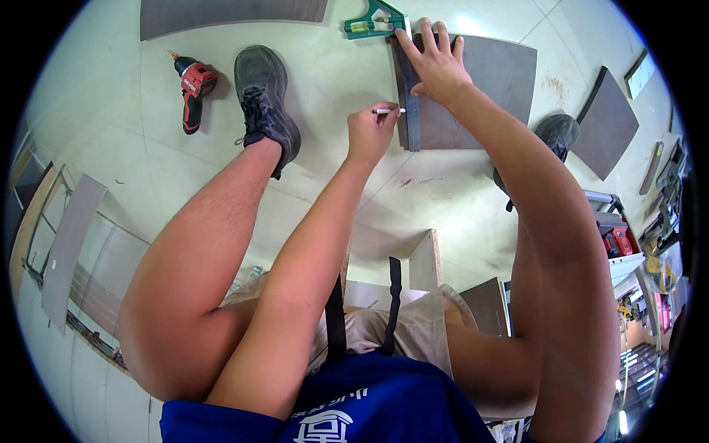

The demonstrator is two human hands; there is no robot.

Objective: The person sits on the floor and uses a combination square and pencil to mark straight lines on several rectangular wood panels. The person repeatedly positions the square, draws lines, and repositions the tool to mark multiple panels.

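Observation:
My left hand [371,133] is closed around a slim white pen [382,111], its tip close to the edge of a ruler blade. That steel blade [413,127] lies along the left side of a dark grey-brown board [487,81] on the floor. At the blade's far end is the green head of a combination square [375,23], reaching past the board's far edge. My right hand [439,66] rests with fingers spread over the blade and the board's far left part, pressing flat. Its thumb lies near the blade.
A red and black cordless drill [193,87] lies left of my left shoe [260,92]. Other dark boards lie at the top left [229,16] and right [607,124]. A tool cart [624,262] stands at the right. A chipboard-edged panel [424,262] is below me.

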